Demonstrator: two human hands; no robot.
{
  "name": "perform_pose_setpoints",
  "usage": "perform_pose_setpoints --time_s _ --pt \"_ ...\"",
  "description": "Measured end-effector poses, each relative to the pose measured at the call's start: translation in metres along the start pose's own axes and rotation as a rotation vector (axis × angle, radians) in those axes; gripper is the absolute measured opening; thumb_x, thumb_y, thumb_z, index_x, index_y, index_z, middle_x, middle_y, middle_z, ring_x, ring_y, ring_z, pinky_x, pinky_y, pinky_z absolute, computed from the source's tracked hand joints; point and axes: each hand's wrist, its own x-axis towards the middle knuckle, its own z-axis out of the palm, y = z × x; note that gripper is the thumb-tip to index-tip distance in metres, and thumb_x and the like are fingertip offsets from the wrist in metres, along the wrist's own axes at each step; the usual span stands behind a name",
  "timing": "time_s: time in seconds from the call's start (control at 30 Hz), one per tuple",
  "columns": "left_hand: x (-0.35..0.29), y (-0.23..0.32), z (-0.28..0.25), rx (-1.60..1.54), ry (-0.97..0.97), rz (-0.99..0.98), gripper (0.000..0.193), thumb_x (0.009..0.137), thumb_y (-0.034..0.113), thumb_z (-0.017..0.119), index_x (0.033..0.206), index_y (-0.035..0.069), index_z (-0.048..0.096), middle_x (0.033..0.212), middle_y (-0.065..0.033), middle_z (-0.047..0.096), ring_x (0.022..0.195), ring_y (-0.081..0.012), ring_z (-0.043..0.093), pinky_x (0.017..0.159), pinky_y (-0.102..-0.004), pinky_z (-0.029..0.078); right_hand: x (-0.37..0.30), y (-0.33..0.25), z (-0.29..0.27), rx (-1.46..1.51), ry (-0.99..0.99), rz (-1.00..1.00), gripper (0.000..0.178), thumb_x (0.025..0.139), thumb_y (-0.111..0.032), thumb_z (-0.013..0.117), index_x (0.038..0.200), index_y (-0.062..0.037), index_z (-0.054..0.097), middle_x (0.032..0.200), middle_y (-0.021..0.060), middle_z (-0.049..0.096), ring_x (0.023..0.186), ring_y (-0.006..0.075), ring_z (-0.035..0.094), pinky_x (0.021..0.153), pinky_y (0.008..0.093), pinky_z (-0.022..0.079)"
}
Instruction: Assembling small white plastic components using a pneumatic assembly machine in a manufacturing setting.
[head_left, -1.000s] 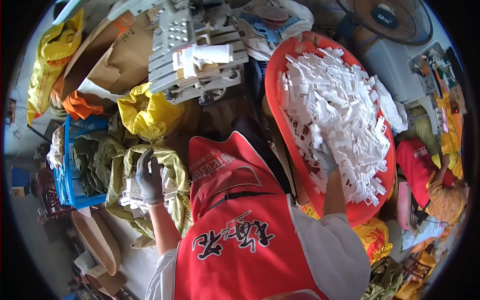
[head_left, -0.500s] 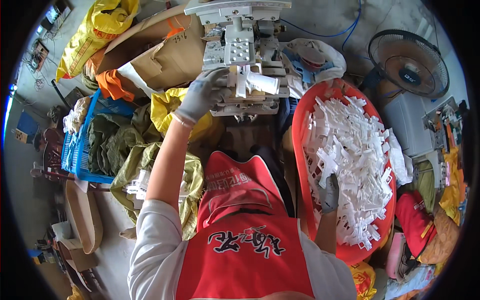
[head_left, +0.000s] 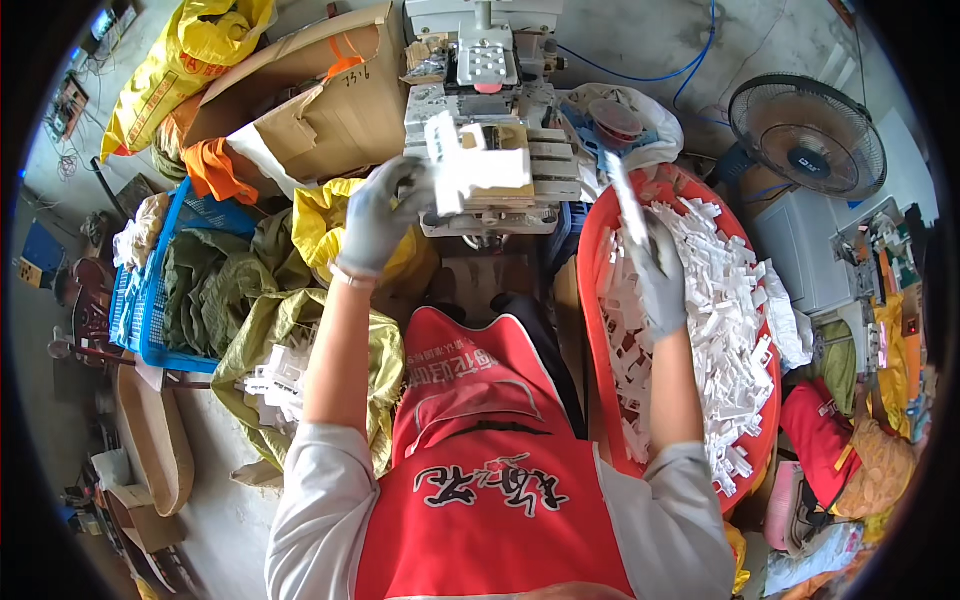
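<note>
My left hand (head_left: 372, 222), in a grey glove, is closed at the fingertips on the left end of a white plastic part (head_left: 480, 168). That part is blurred and hangs over the front fixture of a metal machine (head_left: 488, 65). Over the red tub (head_left: 594, 330) on the right, my gloved right hand (head_left: 660, 278) grips a second, long white plastic part (head_left: 627, 200), which points up and away. Many similar white parts (head_left: 715, 330) fill the tub in a loose heap.
An open olive sack (head_left: 365, 395) with white pieces inside stands left of my lap, beside a yellow bag (head_left: 325, 215). Behind are a blue basket (head_left: 150, 335) and a cardboard box (head_left: 320, 130). A black fan (head_left: 808, 135) stands at the far right.
My right hand has risen from the heap and moved forward, now holding a white plastic part. The left-hand part has shifted left and up off the fixture; the machine's upper section has moved back.
</note>
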Motion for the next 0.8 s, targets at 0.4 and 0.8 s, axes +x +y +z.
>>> perform_pose_setpoints --time_s 0.4,0.8 --pt "-0.233 -0.029 -0.122 -0.071 0.331 -0.618 0.026 0.084 0.004 0.061 0.11 0.002 0.058 0.113 -0.007 0.061 0.1 -0.0136 0.058 0.086 -0.0263 0.047 0.103 -0.041 0.088 -0.705 -0.476 -0.517 0.042 0.08 -0.002 0.057 0.122 -0.0056 0.052 0.126 0.014 0.05 0.118 0.031 0.047 0.101 0.0363 0.037" --pt "-0.334 -0.016 -0.184 0.387 0.343 -0.998 0.033 0.09 0.011 0.054 0.121 -0.001 0.054 0.116 -0.0131 0.059 0.102 -0.02 0.057 0.09 -0.031 0.045 0.009 0.023 -0.013 -0.583 -0.049 -0.101 0.029 0.09 -0.021 0.055 0.112 -0.0028 0.057 0.105 0.0137 0.061 0.095 0.0256 0.059 0.083 0.032 0.046"
